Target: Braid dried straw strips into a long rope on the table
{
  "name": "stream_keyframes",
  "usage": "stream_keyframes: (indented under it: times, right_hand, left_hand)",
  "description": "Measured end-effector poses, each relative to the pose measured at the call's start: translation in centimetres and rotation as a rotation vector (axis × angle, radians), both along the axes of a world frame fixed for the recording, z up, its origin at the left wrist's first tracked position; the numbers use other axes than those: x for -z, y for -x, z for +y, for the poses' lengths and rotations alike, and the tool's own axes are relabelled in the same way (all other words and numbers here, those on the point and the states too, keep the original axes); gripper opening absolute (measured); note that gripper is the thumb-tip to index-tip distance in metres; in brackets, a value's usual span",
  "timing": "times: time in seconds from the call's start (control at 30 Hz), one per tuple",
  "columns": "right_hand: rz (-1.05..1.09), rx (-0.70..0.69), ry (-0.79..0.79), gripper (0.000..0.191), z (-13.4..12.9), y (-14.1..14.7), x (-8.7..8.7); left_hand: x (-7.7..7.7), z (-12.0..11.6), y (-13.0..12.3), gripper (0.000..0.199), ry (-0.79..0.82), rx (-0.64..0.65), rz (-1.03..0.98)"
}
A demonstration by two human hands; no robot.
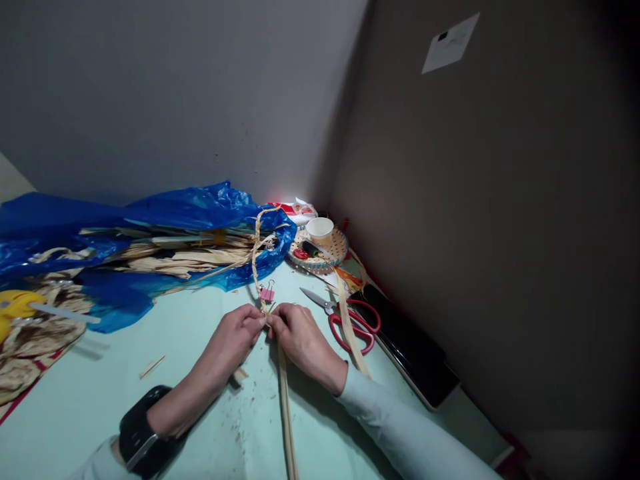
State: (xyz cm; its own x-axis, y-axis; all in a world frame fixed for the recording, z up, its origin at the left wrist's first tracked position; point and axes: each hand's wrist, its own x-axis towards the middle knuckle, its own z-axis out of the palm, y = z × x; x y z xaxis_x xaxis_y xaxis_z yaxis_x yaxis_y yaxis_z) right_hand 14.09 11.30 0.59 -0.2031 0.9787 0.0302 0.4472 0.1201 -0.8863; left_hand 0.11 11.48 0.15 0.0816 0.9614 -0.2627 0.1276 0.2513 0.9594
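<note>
A thin braid of dried straw-like strips point(255, 257) runs down the middle of the table to my fingers. My left hand point(239, 331) pinches its lower end, thumb against fingers. Right beside it, my right hand point(296, 331) is closed on the same end, thumb and fingers pressed together. A pink binder clip point(267, 293) sits by the braid just above my fingertips. Below my hands a long loose strip point(285, 413) hangs toward the front edge. Red-handled scissors point(350, 325) lie partly open to the right, with another pale strip point(351, 327) across them.
A blue plastic bag point(200, 200) holding dried strips point(195, 259) lies at the back left. A yellow glue gun point(17, 305) is at the far left. At the back stands a woven tray point(340, 250) with a paper cup point(320, 230). A black flat device point(415, 353) lies along the right wall.
</note>
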Motion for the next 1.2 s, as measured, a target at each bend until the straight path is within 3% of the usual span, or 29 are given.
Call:
stream_keyframes:
  times: [0.2, 0.5, 0.7, 0.87, 1.03, 1.1, 1.2]
  right_hand:
    - [-0.192, -0.025, -0.066, 0.023, -0.5, -0.1, -0.2]
    - [-0.466, -0.099, -0.129, 0.025, -0.9, -0.8, -2.0]
    - [-0.583, -0.062, -0.217, 0.022, -1.5, -0.6, -2.0]
    - [-0.659, -0.168, -0.281, 0.017, -2.9, 0.7, -1.5]
    - [-0.764, -0.266, -0.324, 0.026, -3.9, 1.6, -0.8]
    - [-0.777, -0.307, -0.335, 0.030, -3.9, 1.5, -1.0]
    - [-0.725, -0.291, -0.352, 0.020, -3.3, 0.7, -1.9]
  left_hand:
    - [0.0, 0.1, 0.0, 0.028, -0.017, -0.024, 0.056]
    - [0.7, 0.5, 0.3, 0.023, -0.121, -0.067, 0.203]
    - [0.8, 0.3, 0.5, 0.017, -0.161, -0.059, 0.267]
    - [0.7, 0.2, 0.6, 0.011, -0.166, -0.080, 0.215]
    - [0.5, -0.1, 0.7, 0.018, -0.078, -0.069, 0.065]
    - [0.5, -0.3, 0.8, 0.023, -0.043, -0.066, 0.020]
    - [0.2, -0.5, 0.9, 0.024, -0.009, -0.073, -0.033]
